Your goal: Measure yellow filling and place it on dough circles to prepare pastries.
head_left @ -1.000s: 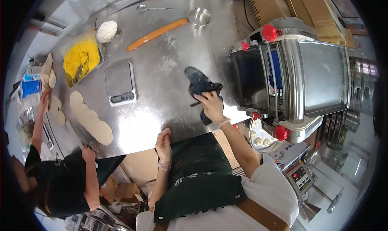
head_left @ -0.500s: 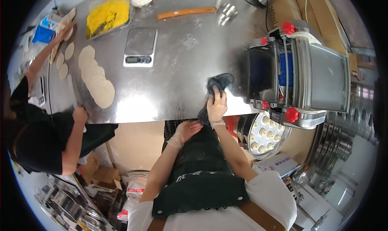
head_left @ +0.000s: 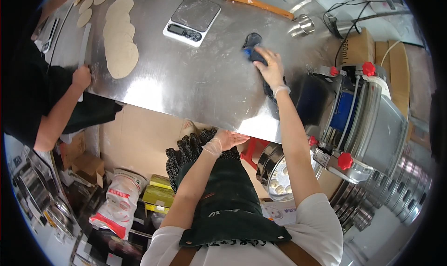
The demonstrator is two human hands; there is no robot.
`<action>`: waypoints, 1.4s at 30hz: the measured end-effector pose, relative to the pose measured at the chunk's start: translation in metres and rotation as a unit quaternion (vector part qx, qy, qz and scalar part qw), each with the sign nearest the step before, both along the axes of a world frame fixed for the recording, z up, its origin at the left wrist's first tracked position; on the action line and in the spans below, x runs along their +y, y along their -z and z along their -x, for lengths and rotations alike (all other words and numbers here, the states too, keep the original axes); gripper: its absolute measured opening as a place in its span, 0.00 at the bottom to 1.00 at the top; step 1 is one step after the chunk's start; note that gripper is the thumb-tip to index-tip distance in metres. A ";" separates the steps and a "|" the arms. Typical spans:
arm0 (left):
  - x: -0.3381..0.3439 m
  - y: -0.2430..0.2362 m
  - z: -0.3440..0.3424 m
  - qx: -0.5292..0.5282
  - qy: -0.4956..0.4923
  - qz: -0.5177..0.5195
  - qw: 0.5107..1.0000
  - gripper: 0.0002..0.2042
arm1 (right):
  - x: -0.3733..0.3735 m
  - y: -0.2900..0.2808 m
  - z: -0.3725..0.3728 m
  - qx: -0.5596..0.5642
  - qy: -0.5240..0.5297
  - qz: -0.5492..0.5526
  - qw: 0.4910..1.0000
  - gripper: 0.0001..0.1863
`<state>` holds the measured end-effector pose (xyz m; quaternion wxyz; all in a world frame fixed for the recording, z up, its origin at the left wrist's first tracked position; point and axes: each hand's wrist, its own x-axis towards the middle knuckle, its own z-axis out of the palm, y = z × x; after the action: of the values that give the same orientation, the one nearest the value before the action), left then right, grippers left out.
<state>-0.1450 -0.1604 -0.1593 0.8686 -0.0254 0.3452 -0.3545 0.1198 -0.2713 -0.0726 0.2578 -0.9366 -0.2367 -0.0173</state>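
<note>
Right now the right hand (head_left: pixel 269 66) is pressing flat, fingers spread, on a dark cloth (head_left: pixel 253 46) that is lying on the steel table (head_left: pixel 195 80) just beside the dough machine (head_left: pixel 368 121). Meanwhile the left hand (head_left: pixel 228 139) is hovering below the table's near edge, palm up, fingers loosely open and grasping nothing. Farther along the tabletop a digital scale (head_left: pixel 192 19) is sitting near a row of flat dough rounds (head_left: pixel 120 38), and a wooden rolling pin (head_left: pixel 258 5) is lying at the far side. At the left, another person's hand (head_left: pixel 82 76) is closing around a long flat tool at the table's edge
</note>
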 end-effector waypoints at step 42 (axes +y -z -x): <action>-0.222 0.020 0.724 0.600 -0.600 -0.174 0.500 0.43 | 0.021 -0.074 0.640 0.601 -0.415 0.023 0.683 0.22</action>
<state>-0.8689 -0.3826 -0.1791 0.4447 -0.2816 0.7398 0.4191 -0.5199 -0.2504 0.0017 0.3041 -0.5575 -0.3957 0.6634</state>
